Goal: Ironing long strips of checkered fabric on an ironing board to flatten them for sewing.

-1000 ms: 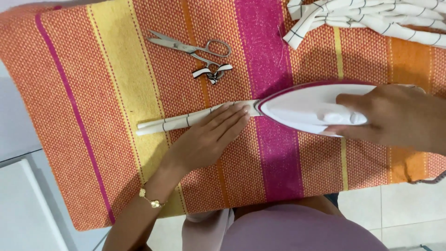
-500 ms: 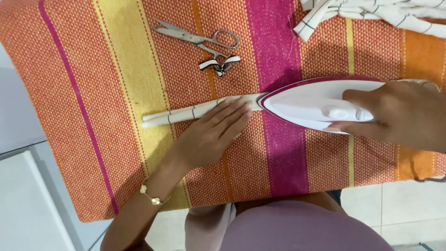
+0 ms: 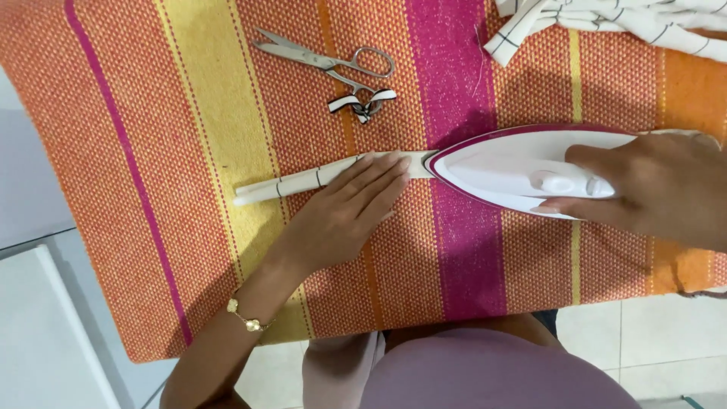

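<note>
A narrow white fabric strip with thin dark lines (image 3: 291,182) lies folded across the striped orange, yellow and pink cloth (image 3: 174,250). My left hand (image 3: 344,212) rests flat on the strip, fingers together, pressing it down just left of the iron's tip. My right hand (image 3: 655,193) grips the handle of a white iron with a magenta edge (image 3: 515,170). The iron's nose points left and sits on the strip's right end, which it hides.
Silver scissors (image 3: 326,59) lie at the top middle, with a small black-and-white ribbon scrap (image 3: 362,104) just below them. A bunched white lined fabric (image 3: 606,19) lies at the top right. White floor tiles (image 3: 45,333) show at left and below.
The view has shifted slightly, so everything sits a little lower and to the right. The iron's tip and my left hand stay together on the strip.
</note>
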